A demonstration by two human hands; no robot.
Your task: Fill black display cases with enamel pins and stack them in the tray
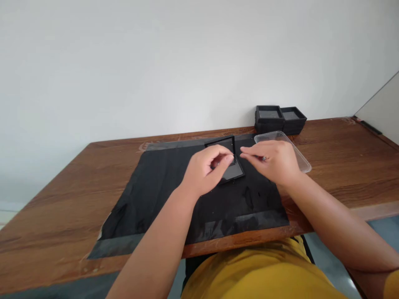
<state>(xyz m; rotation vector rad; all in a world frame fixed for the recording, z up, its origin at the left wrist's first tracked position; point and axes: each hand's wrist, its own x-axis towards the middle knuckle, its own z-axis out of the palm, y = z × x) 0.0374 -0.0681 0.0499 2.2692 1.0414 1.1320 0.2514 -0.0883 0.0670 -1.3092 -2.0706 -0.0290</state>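
My left hand (209,168) is closed in a pinch, thumb against forefinger, over a black-framed case (235,171). Whatever lies between those fingertips is too small to make out. The case appears open on the black mat (162,182), with a glossy pane in its near part; my left hand hides some of it. Just right of the case, my right hand (272,161) is raised with thumb and fingers pressed together. A tiny bluish spot shows among its fingers, but its kind is unclear. The two hands are apart.
A clear plastic tray or lid (301,160) lies partly behind my right hand. Stacked black frame-like boxes (269,120) stand against the white wall (156,74). Clear tape (237,224) runs along the mat's edges on the wooden table (68,187).
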